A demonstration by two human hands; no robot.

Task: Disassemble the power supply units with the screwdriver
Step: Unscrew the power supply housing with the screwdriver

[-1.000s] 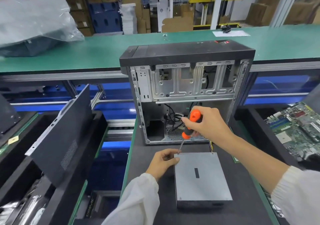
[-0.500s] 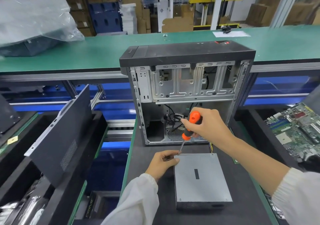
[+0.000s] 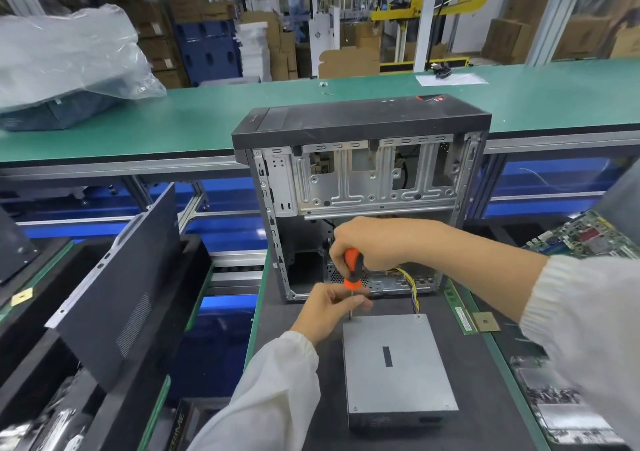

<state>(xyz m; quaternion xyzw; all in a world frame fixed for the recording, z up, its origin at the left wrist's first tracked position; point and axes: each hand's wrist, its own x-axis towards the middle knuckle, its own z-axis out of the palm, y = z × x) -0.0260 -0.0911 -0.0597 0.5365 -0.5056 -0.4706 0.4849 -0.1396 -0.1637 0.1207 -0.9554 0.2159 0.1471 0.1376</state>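
The green workbench [image 3: 207, 118] runs across the whole width behind the computer case [image 3: 360, 173], which is the landmark here. The case stands upright on a dark mat [image 3: 287, 319], its side open toward the person, so the metal drive bays are visible inside. On the bench, far to the left of the case, lies a clear plastic bag [image 3: 69, 55] over a dark box. Lower left of the case, a black side panel [image 3: 117, 291] leans tilted in a black bin. To the right of the case, a green motherboard [image 3: 581, 239] lies in another bin.

Directly in front of the case, on the same mat, the power supply unit [image 3: 398, 364] lies flat, a grey metal box with a black mark on its top. A bundle of yellow and dark wires [image 3: 412, 287] goes from its far edge toward the case. Just right of these wires, a memory stick [image 3: 459, 312] lies on the mat.

The right hand [image 3: 370, 242] is wrapped around the orange handle of the screwdriver [image 3: 353, 272], which stands almost upright. Its tip touches the far left corner of the unit. The left hand [image 3: 332, 306] pinches the thin shaft with its fingertips, just above that corner.
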